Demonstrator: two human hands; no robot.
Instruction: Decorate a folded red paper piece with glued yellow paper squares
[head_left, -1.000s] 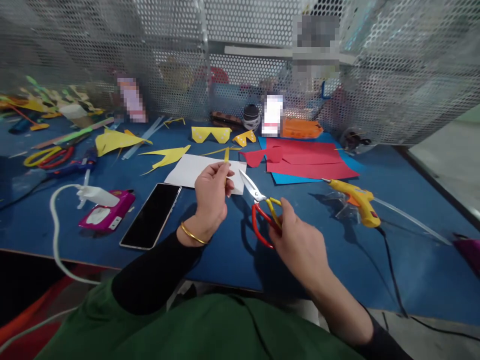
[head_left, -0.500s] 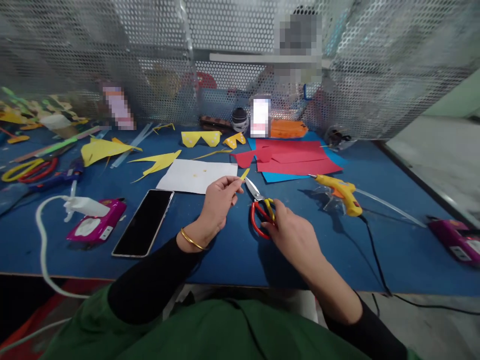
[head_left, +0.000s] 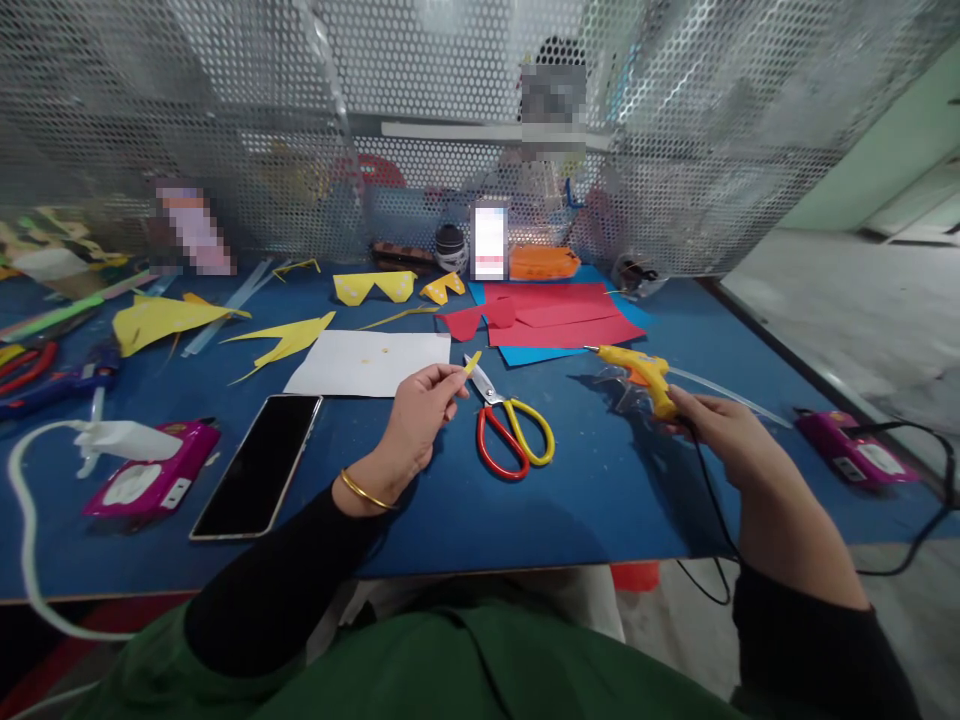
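Observation:
A small yellow paper strip (head_left: 473, 362) is pinched between the fingertips of my left hand (head_left: 421, 418), beside the blades of the scissors. The scissors (head_left: 491, 394), with one red and one yellow handle, lie on the blue table in front of me. To the right, my right hand (head_left: 724, 435) has its fingers round the lower handle of a yellow glue gun (head_left: 641, 370), whose nozzle points left. White paper (head_left: 367, 362) lies just beyond my left hand. Red sheets (head_left: 562, 318) rest on blue paper behind the scissors.
A black phone (head_left: 259, 465) and a purple power strip (head_left: 156, 470) lie left. Yellow paper cut-outs (head_left: 375, 287) and a lit phone (head_left: 489, 240) are at the back. Another purple strip (head_left: 855, 447) sits right, near the glue gun's black cord (head_left: 709, 495).
My right hand has let go of the scissors, moved right and taken hold of the glue gun. The scissors now lie on the table. The view has shifted slightly right.

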